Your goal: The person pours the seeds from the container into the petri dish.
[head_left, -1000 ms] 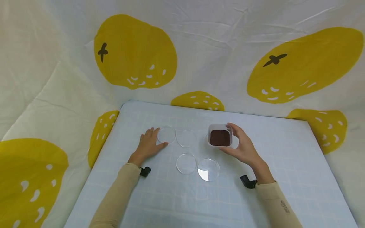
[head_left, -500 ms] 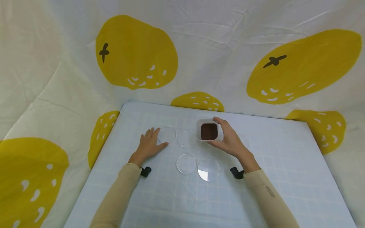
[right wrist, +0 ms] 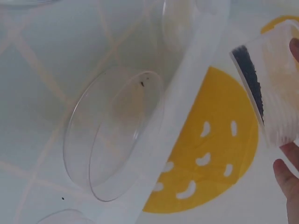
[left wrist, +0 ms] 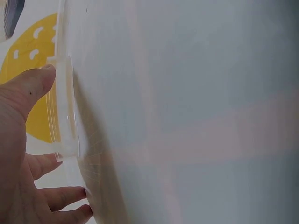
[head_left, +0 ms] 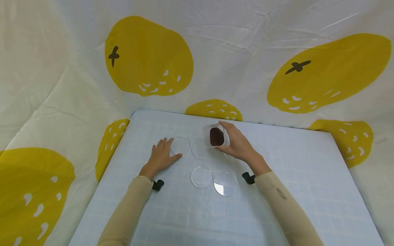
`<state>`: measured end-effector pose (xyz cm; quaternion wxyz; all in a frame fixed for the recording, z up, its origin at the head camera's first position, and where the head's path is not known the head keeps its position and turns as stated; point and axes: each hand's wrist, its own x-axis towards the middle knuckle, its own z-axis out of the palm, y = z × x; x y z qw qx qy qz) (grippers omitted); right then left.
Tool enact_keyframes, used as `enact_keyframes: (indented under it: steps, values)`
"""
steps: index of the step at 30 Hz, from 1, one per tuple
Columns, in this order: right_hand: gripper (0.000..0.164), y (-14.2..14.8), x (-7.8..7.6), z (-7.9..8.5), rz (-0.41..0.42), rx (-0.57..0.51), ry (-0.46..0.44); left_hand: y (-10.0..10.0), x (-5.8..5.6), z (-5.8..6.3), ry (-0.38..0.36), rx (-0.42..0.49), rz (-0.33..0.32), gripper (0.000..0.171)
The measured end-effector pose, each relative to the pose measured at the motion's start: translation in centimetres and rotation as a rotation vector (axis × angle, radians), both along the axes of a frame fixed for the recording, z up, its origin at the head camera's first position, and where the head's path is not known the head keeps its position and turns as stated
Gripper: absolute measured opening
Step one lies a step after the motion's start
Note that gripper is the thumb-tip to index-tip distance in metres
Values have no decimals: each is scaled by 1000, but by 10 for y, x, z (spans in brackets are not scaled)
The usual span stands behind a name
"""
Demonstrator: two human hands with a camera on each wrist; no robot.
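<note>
My left hand holds a clear petri dish by its rim on the table; in the left wrist view the thumb and a finger span the dish. My right hand grips a translucent square plastic tub in the air. Dark brown, soil-like material sits inside it. The tub is tilted to the left, above and close to a second dish. In the right wrist view, a few dark specks lie in a clear dish.
Two clear round dish pieces, one and another, lie nearer on the table. A faint clear round piece shows to the right, partly behind the right hand. A fabric wall with yellow fruit prints borders the back.
My right hand has carried the tub leftward and slightly away, and has tipped it further to the left. The left hand stays on its petri dish.
</note>
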<state>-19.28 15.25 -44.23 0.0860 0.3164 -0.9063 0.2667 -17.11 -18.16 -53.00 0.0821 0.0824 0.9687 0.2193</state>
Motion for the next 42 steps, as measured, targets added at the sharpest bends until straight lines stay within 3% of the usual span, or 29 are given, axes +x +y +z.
enact_keyframes:
  steps: [20, 31, 37, 42]
  values:
    - [96, -38, -36, -15, 95, 110, 223, 3, -2, 3, -10, 11, 8, 90]
    - [95, -54, -41, -21, 82, 213, 207, 2, -1, 2, 3, -15, 34, 91]
    - [95, -64, -45, -23, 108, 281, 268, 2, 0, 4, -4, -28, 34, 90]
    - [95, -72, -47, -23, 111, 291, 267, 2, 0, 4, 6, -36, 29, 90]
